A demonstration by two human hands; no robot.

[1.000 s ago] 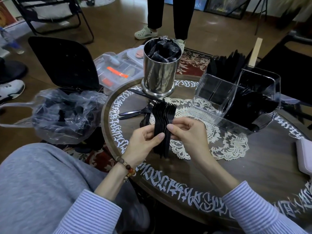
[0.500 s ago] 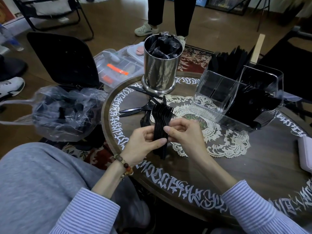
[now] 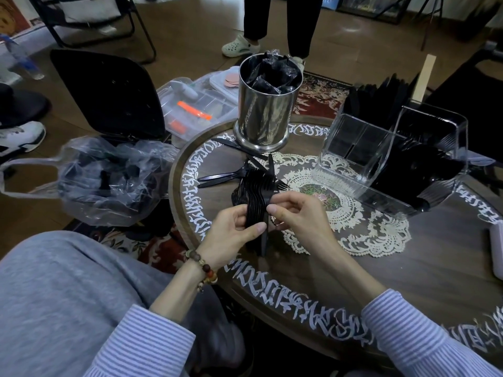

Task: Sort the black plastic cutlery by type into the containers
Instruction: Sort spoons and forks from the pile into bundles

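Gripping a stack of black forks (image 3: 257, 197) between both hands (image 3: 268, 221) above the table (image 3: 408, 268).

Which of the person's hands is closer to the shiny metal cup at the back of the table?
Left. The left hand sits below the metal cup, slightly left of it; the right hand lies further toward the clear box.

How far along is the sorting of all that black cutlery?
Partly done. The clear container already holds plenty of black cutlery, and the steel canister is filled with dark pieces. In hand: the left hand and right hand both grip a stack of forks. Left: a few loose pieces lie on the table, and a plastic bag beside it holds more.
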